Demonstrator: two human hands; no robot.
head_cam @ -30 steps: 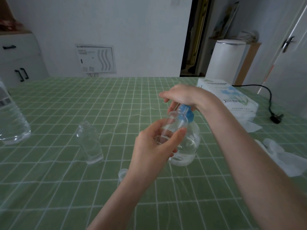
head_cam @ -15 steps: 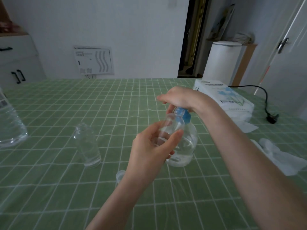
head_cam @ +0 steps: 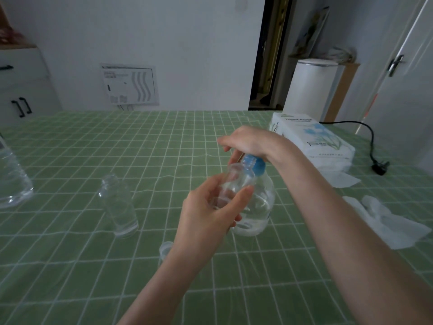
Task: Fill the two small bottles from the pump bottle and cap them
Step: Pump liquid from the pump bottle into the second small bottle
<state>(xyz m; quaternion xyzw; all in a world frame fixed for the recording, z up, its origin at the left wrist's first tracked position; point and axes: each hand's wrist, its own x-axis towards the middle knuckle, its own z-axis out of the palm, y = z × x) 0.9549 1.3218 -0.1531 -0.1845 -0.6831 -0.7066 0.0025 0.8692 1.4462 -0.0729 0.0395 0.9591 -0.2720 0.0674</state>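
My left hand grips a small clear bottle, tilted with its mouth up against the blue pump head. The round clear pump bottle stands on the green checked tablecloth, some liquid in its base. My right hand lies over its blue pump top, palm down, fingers curled over it. A second small clear bottle stands uncapped to the left. A small clear cap lies on the cloth beside my left forearm.
A large clear water bottle stands at the left edge. A white tissue pack and loose tissues lie to the right, with a black power cord behind. A white bin stands beyond the table.
Both hands keep their hold on the small bottle and the pump top. The view has shifted slightly; the bottles have not visibly moved on the cloth.
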